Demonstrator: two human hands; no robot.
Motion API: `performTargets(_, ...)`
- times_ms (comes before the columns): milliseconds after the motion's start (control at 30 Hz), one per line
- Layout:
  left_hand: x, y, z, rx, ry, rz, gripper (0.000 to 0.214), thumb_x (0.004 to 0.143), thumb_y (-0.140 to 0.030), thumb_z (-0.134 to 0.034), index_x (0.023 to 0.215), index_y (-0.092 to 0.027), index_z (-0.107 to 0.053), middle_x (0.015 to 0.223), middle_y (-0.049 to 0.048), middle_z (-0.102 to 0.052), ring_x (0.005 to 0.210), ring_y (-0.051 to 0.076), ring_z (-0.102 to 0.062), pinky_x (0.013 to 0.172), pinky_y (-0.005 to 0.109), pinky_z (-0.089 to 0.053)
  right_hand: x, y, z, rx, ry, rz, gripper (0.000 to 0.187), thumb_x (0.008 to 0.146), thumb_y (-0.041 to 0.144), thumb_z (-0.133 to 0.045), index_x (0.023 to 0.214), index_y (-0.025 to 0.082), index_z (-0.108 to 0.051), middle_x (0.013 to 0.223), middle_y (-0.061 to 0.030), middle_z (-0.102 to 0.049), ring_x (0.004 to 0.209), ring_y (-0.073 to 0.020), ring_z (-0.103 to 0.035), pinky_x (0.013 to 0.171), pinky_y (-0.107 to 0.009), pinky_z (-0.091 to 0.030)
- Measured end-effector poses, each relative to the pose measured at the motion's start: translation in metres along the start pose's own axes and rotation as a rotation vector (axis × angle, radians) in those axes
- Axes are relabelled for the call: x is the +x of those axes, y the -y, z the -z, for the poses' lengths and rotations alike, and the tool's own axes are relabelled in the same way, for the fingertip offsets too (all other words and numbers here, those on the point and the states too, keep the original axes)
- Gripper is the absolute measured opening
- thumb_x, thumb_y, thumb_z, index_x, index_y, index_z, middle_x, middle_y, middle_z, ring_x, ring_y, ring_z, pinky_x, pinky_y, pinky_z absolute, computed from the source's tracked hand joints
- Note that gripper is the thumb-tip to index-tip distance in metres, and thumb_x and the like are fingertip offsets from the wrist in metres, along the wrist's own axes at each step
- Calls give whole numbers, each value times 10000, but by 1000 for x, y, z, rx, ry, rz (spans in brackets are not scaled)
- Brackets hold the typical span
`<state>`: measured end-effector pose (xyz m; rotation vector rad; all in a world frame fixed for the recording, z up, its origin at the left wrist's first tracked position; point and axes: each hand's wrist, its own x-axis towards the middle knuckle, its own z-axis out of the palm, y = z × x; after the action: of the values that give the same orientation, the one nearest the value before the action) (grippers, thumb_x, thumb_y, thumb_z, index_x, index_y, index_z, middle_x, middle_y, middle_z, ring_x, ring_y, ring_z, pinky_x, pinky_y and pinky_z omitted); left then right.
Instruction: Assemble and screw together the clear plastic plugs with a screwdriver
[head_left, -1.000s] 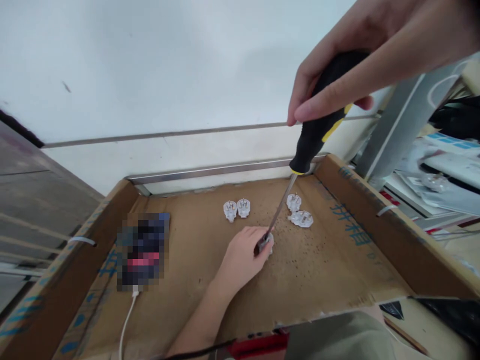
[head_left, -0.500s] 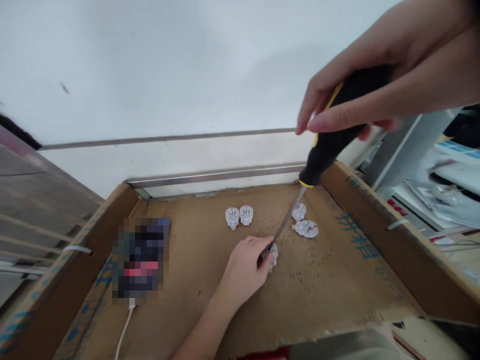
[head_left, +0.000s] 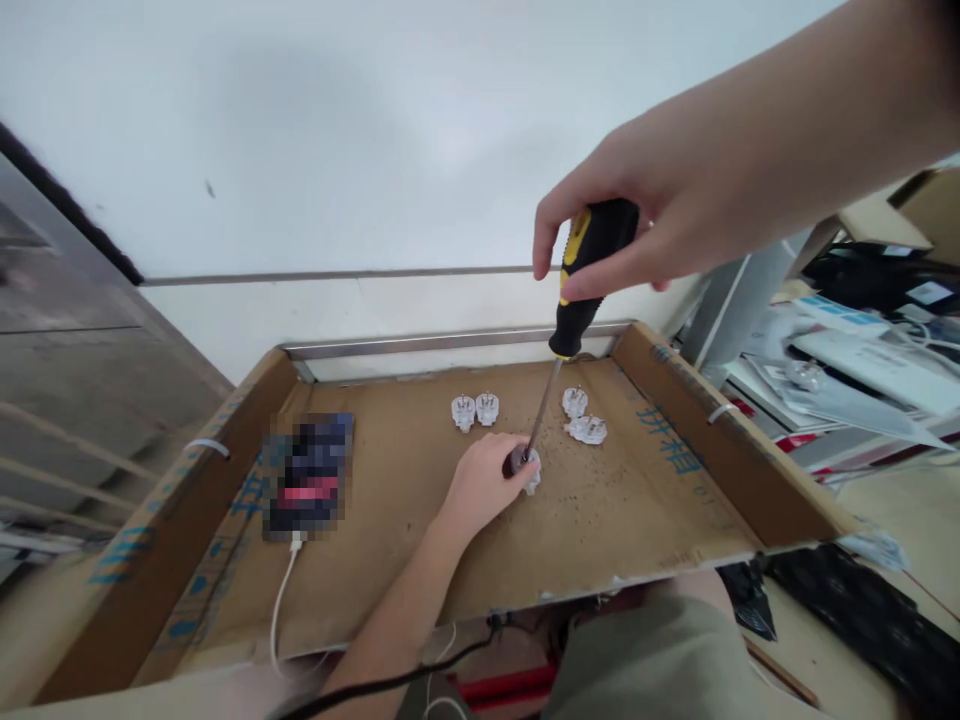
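Observation:
My right hand (head_left: 626,205) is wrapped around the black and yellow handle of a screwdriver (head_left: 576,325), raised over the cardboard. The shaft slants down to the fingers of my left hand (head_left: 480,480). There, my left thumb and fingers pinch a small dark brown piece together with a clear whitish plug (head_left: 533,480), low against the cardboard. The screwdriver's tip meets this dark piece; exact contact is hidden by the fingers. Behind my left hand lie two clear plugs (head_left: 475,410) side by side, pins up. To the right rest another plug (head_left: 574,401) and a longer clear plug part (head_left: 589,430).
The cardboard tray (head_left: 390,500) has raised walls left and right, with dark specks scattered on its base. A blurred-out phone (head_left: 311,475) lies at left, its white cable (head_left: 281,600) running off the front edge. A white wall stands behind; clutter fills the right.
The view has shifted, showing more of the front edge and floor. My right hand now sits higher on the handle and the screwdriver stands more upright. My left hand keeps its grip.

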<state>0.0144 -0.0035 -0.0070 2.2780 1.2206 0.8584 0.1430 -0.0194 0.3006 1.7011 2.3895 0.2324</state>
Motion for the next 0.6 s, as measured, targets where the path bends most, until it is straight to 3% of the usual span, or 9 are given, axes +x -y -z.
performTargets(100,0,1,-1,-4,-1,3,194,825,-332,-542,967,-213,-600,970,17,-657,901,184,-575,820,324,-454,3,1,-2,-15,-6,-35,502,709,275,-607,1185,359,-473,800,141,-598,407,34,-477,449,-119,-319)
performTargets(200,0,2,-1,-3,0,3,191,832,-331,-534,966,-208,-592,961,19,-656,891,180,-577,807,319,-458,7,-3,-4,-64,-19,-50,436,728,389,-575,1156,355,-503,720,141,-589,412,13,-494,460,-139,-341)
performTargets(333,0,2,-2,2,1,-5,201,836,-340,-527,970,-205,-593,957,24,-656,892,186,-576,806,326,-456,7,-3,-3,-71,-55,-13,472,711,351,-594,1171,372,-489,789,159,-600,369,39,-428,433,-134,-332)
performTargets(433,0,1,-2,0,-6,-10,201,839,-339,-526,976,-207,-590,959,22,-657,890,187,-575,806,325,-455,7,0,-2,-75,-69,12,383,729,398,-566,1106,337,-557,709,139,-592,415,18,-468,463,-144,-339)
performTargets(533,0,1,-1,5,-11,-16,195,836,-334,-529,975,-212,-592,963,23,-658,892,188,-578,804,324,-456,8,-1,-3,-113,-82,49,460,697,334,-601,1149,362,-519,866,132,-604,458,10,-486,554,-193,-411)
performTargets(600,1,1,-1,11,-11,-20,194,832,-329,-532,975,-213,-594,962,24,-659,887,189,-580,797,322,-459,10,-4,-4,-97,-78,15,484,670,381,-617,1141,402,-506,862,140,-599,460,-14,-496,597,-253,-449)
